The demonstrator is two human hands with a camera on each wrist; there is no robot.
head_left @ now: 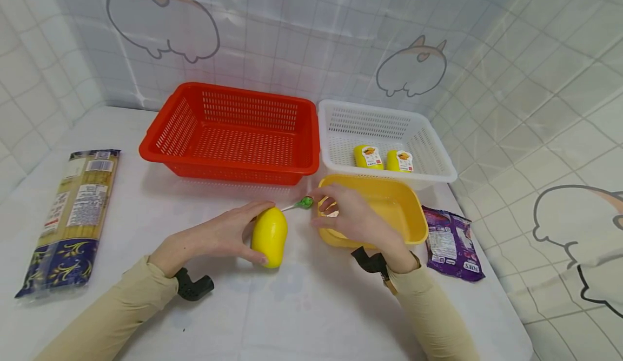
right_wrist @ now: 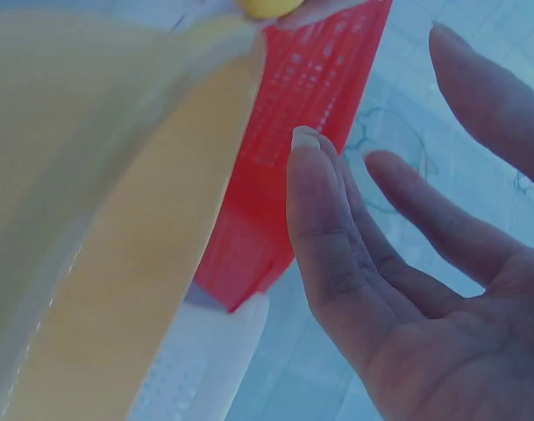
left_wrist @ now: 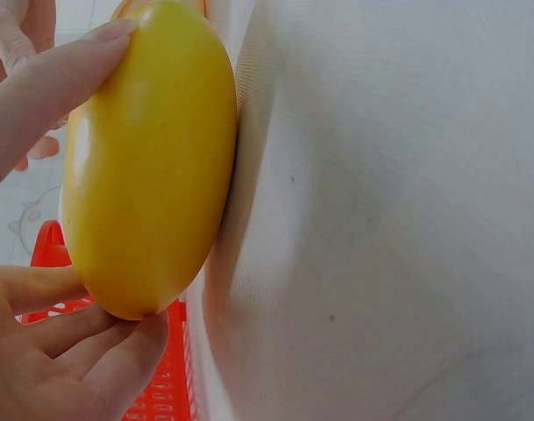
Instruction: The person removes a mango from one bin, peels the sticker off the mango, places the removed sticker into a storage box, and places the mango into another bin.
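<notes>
A smooth yellow mango (head_left: 270, 238) lies on the white cloth in front of the red basket. My left hand (head_left: 224, 238) grips it from the left, thumb at the near end and fingers at the far end. The left wrist view shows the same mango (left_wrist: 153, 167) between thumb (left_wrist: 60, 83) and fingertips. Over the left part of a yellow basin (head_left: 389, 209) hovers my right hand (head_left: 357, 215), fingers loosely bent around nothing. Between the two hands is a green-wrapped lollipop (head_left: 305, 202), its white stick pointing toward the mango.
Behind the hands stand a red slotted basket (head_left: 238, 172) and a white basket (head_left: 389, 112) holding two yellow labelled items (head_left: 368, 156). A pasta pack (head_left: 73, 220) lies at left, a purple packet (head_left: 452, 242) at right. A patterned curtain (head_left: 292, 26) hangs behind.
</notes>
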